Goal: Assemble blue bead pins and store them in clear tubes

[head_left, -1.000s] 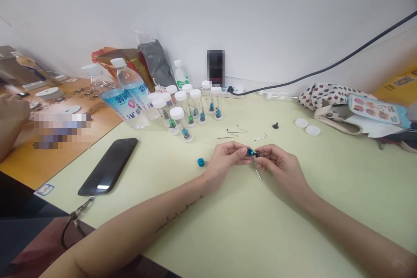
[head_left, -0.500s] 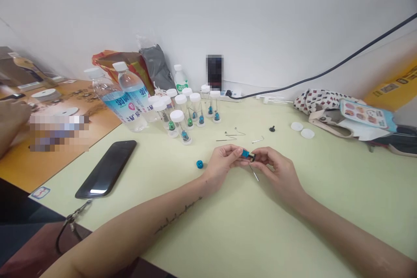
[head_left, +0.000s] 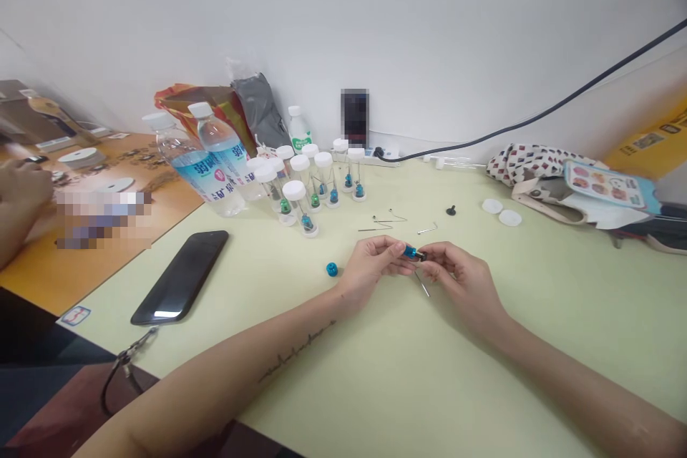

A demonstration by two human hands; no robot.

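Note:
My left hand (head_left: 374, 263) pinches a small blue cylindrical part (head_left: 410, 252) between thumb and fingers. Against its right end is a small black piece (head_left: 421, 256), gripped in the fingertips of my right hand (head_left: 459, 270). Whether the two parts are joined, I cannot tell. A thin metal rod (head_left: 424, 286) slants down below the fingertips; its upper end is hidden. Left of my left hand lies a loose blue round part (head_left: 331, 269). Beyond my hands are bent metal wires (head_left: 382, 221), a short hooked wire (head_left: 428, 229) and a small black flanged piece (head_left: 451, 210).
Several clear white-capped tubes (head_left: 308, 209) holding blue or green parts stand behind, beside water bottles (head_left: 217, 182). A phone (head_left: 181, 278) lies at left. Two white discs (head_left: 509, 217) and a patterned bag (head_left: 537, 166) are at right. Another person's hand (head_left: 24, 193) is far left.
The blue part and the black piece have shifted slightly in my fingertips, and the pale bit seen between them earlier no longer shows. The whole view has moved a little.

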